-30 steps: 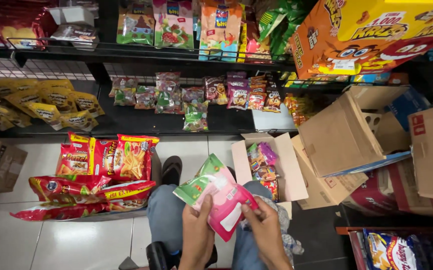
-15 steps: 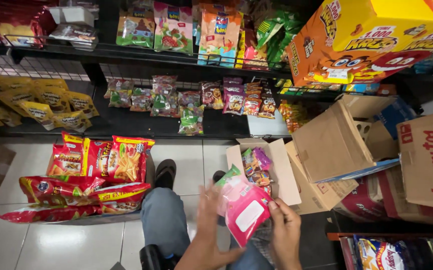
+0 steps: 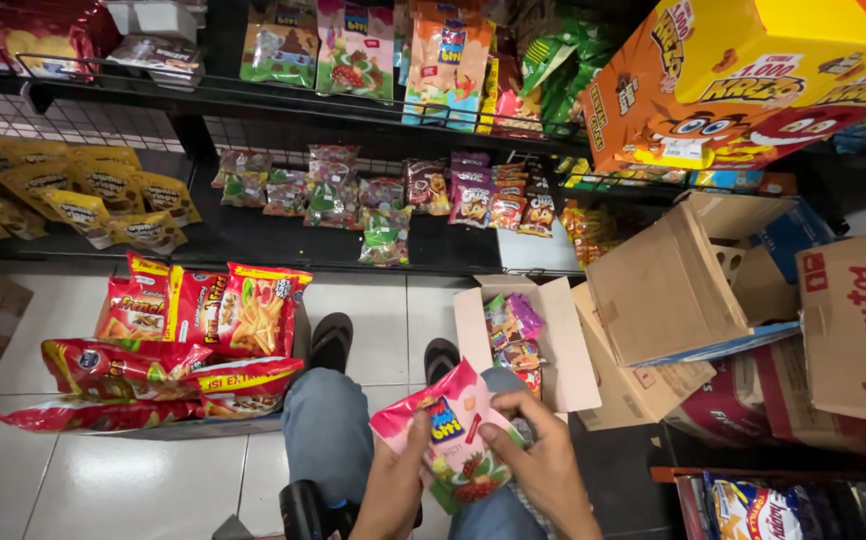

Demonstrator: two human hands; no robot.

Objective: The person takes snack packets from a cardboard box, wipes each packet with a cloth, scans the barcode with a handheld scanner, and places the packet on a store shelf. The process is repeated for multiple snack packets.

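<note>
Holding pink snack packet (image 3: 451, 440) | both hands (image 3: 538, 470) gripping | long axis tilted, top upper-left

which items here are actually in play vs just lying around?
In hand:
- pink snack packet, gripped by left hand and right hand
- small open carton of similar packets, just beyond the hands

Lying about:
- red chip bags on the floor
- yellow packets on the low shelf
- big orange box
- opened brown cartons at right
</note>
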